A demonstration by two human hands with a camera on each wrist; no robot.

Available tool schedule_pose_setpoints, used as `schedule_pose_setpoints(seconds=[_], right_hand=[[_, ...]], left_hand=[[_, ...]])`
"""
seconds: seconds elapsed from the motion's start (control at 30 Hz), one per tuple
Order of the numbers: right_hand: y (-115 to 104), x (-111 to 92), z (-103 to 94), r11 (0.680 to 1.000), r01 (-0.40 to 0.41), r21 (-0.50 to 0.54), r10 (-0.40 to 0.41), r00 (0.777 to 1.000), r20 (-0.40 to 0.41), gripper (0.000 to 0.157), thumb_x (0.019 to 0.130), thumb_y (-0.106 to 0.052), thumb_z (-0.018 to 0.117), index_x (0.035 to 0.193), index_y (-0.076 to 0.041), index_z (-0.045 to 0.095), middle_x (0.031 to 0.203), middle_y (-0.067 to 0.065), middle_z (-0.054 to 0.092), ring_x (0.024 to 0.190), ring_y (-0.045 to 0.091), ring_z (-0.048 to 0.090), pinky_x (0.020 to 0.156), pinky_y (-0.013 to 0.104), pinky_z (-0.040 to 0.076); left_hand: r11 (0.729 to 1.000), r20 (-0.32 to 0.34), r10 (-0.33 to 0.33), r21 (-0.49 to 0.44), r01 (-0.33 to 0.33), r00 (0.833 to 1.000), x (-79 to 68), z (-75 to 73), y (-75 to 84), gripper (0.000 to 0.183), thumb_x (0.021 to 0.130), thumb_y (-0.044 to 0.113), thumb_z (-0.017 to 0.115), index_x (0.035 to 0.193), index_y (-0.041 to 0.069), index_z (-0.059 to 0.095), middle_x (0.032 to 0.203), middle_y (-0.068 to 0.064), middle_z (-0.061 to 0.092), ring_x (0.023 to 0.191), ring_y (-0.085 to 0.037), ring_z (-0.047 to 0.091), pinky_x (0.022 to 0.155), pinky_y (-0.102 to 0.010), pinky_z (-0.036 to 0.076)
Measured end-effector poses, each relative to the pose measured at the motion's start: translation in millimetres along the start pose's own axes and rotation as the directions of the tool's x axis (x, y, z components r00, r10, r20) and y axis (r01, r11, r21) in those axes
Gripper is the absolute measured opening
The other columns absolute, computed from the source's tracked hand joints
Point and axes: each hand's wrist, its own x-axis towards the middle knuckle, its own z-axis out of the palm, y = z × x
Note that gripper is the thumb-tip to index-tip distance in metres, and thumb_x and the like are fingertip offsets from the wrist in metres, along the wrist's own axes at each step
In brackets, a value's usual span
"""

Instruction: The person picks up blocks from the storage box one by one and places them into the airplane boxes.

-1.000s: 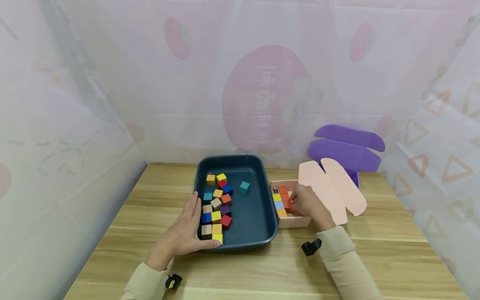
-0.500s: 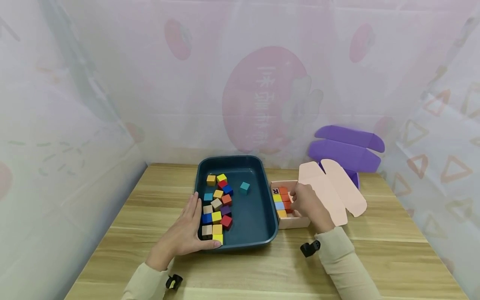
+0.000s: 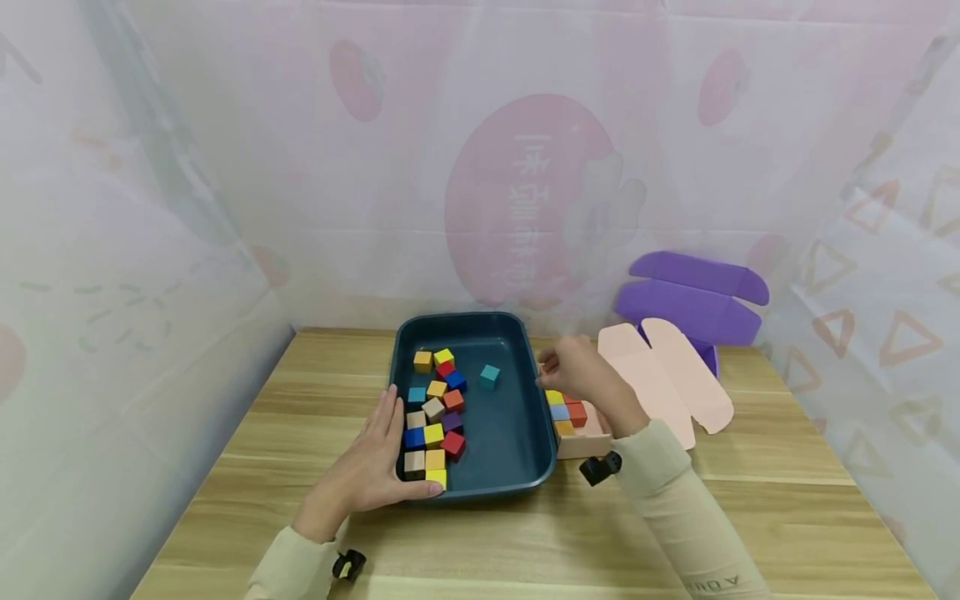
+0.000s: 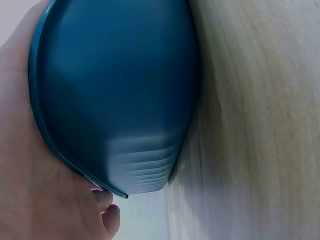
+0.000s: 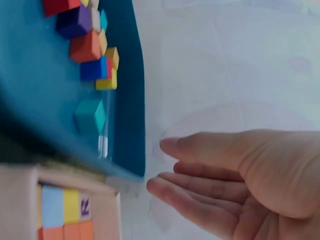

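My left hand (image 3: 367,467) rests at the near-left corner of the dark teal tray (image 3: 517,479), fingers stretched along its left rim and thumb over the near rim. In the left wrist view its palm lies against the tray's outer wall (image 4: 120,75). Several coloured cubes crowd the tray's left side; a teal cube (image 3: 490,377) sits apart from them. Between tray and peach box (image 3: 588,447), my right hand (image 3: 581,371) hovers over the box's far-left part. The right wrist view shows its thumb and fingers apart, holding nothing. Coloured cubes (image 5: 65,205) stand in rows inside the box.
The peach box's lid (image 3: 660,375) lies folded out to the right. Behind it stands an opened purple box (image 3: 690,304). All rest on a wooden table (image 3: 495,550), with printed cloth (image 3: 540,50) hanging at the back and sides.
My right hand has lifted out of the peach box and shifted left, up to the tray's right rim. An orange-red cube it covered shows more fully. The left hand stays put.
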Motion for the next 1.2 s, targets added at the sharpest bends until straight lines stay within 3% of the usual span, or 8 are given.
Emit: schedule_pose_setpoints(seconds=[0.27, 0.53, 0.73, 0.97, 1.2], right_hand=[[-27.7, 28.3, 12.3, 0.994, 0.107, 0.03, -0.11, 0.986, 0.125, 0.036, 0.092, -0.013, 0.083, 0.125, 0.001, 0.075, 0.121, 0.017, 0.078, 0.104, 0.023, 0.077, 0.092, 0.036, 0.065], [-43.6, 54.6, 40.3, 0.99, 0.138, -0.016, -0.132, 0.971, 0.202, 0.031, 0.092, -0.017, 0.084, 0.121, -0.007, 0.078, 0.118, 0.01, 0.079, 0.103, 0.019, 0.075, 0.092, 0.033, 0.065], [-42.2, 69.0, 63.8, 0.993, 0.117, -0.009, -0.11, 0.957, 0.268, 0.032, 0.094, -0.018, 0.082, 0.124, -0.006, 0.077, 0.119, 0.009, 0.079, 0.108, 0.02, 0.073, 0.096, 0.036, 0.062], [-36.4, 78.1, 85.8, 0.999, 0.043, 0.013, -0.045, 0.962, 0.268, 0.029, 0.094, -0.018, 0.082, 0.12, -0.009, 0.079, 0.115, 0.006, 0.079, 0.101, 0.017, 0.073, 0.092, 0.034, 0.064], [-36.7, 82.1, 99.4, 0.998, 0.028, 0.049, -0.04, 0.963, 0.268, 0.027, 0.093, -0.016, 0.083, 0.118, -0.007, 0.079, 0.111, 0.006, 0.08, 0.098, 0.016, 0.073, 0.093, 0.034, 0.064]], left_hand=[[1.0, -0.007, -0.004, 0.001, 0.004, 1.0, 0.0, 0.3, -0.6, 0.146, 0.073, 0.089, 0.069, 0.168, -0.003, 0.006, 0.179, -0.018, -0.005, 0.166, -0.043, 0.002, 0.128, -0.067, 0.025], [1.0, -0.004, -0.011, 0.001, 0.011, 1.0, 0.5, 0.3, -0.8, 0.146, 0.073, 0.088, 0.07, 0.168, -0.002, 0.006, 0.179, -0.018, -0.005, 0.166, -0.043, 0.002, 0.128, -0.068, 0.025], [1.0, 0.005, -0.009, 0.004, 0.009, 1.0, 1.0, 0.8, -0.9, 0.145, 0.074, 0.087, 0.07, 0.168, -0.002, 0.007, 0.179, -0.016, -0.007, 0.166, -0.042, 0.001, 0.128, -0.067, 0.024], [1.0, 0.004, 0.003, 0.001, -0.003, 1.0, 0.6, -0.4, 0.4, 0.146, 0.073, 0.088, 0.069, 0.168, -0.003, 0.006, 0.179, -0.017, -0.007, 0.166, -0.042, 0.0, 0.129, -0.066, 0.024], [1.0, -0.006, 0.016, 0.006, -0.016, 1.0, -0.1, -2.1, 0.9, 0.144, 0.074, 0.087, 0.069, 0.168, -0.003, 0.008, 0.179, -0.018, -0.005, 0.166, -0.042, 0.002, 0.129, -0.066, 0.025]])
